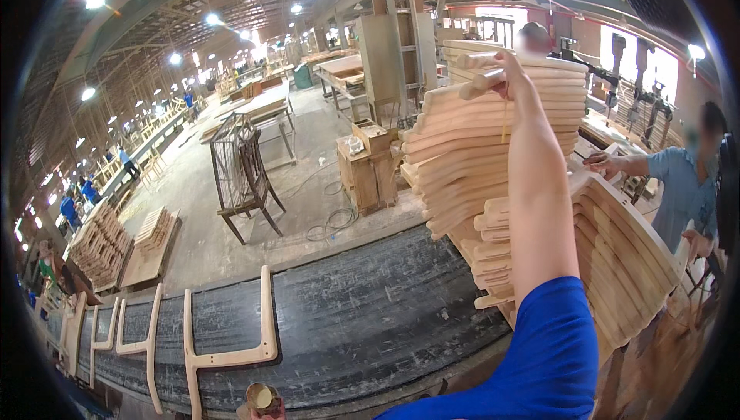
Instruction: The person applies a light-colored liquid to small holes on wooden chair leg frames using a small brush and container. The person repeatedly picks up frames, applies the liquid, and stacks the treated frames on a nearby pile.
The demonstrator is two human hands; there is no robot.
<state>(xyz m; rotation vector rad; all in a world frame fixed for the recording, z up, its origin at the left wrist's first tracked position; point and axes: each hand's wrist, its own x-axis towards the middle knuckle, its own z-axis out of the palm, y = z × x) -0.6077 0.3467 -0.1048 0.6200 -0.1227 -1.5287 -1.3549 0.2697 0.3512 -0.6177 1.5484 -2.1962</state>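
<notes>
My right arm stretches up and forward to a tall stack of curved pale wooden chair parts (493,139). My right hand (505,77) is closed round the end of a wooden piece (483,85) at the top of that stack. Something thin and yellow (505,126) hangs just below the hand; I cannot make out what it is. Low in the picture, my left hand (271,414) is closed round a small round cup (262,397) with pale yellow contents. A joined wooden chair frame (231,357) lies on the dark conveyor belt, beside the cup.
The black belt (370,304) runs leftward with more wooden frames (153,351). A co-worker in light blue (678,189) stands at the right, hands near a second wooden stack (624,258). Beyond the belt are a wooden cabinet (368,173) and a dark chair frame (245,166).
</notes>
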